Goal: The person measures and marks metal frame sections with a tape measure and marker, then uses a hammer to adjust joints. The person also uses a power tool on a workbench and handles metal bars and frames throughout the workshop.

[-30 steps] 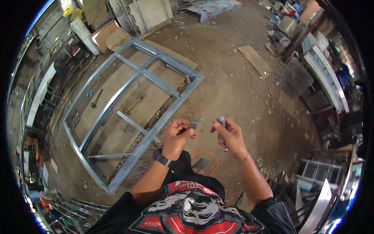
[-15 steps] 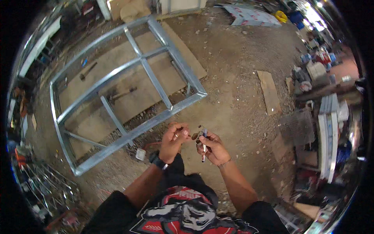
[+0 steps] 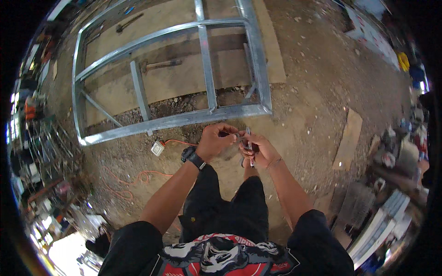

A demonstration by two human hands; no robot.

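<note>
In front of my body my two hands meet, just below the near edge of a silver metal frame [image 3: 170, 122]. My right hand [image 3: 262, 149] is closed round a slim white marker pen [image 3: 249, 146] with dark parts, held nearly upright. Beside it, my left hand [image 3: 216, 141] has thumb and forefinger pinched together at the pen's upper part. What is between those fingertips is too small and blurred to name. A dark watch [image 3: 195, 158] sits on my left wrist.
Inside the frame, a hammer [image 3: 163, 64] lies on brown board, and another long-handled tool [image 3: 130, 23] lies farther back. An orange cord [image 3: 140, 175] with a white box [image 3: 157, 148] runs over the dirt at left. A board strip [image 3: 348, 140] lies at right, near stacked clutter.
My left hand has come across to my right hand and its fingers have closed at the pen. The view has turned, so the frame appears higher and straighter.
</note>
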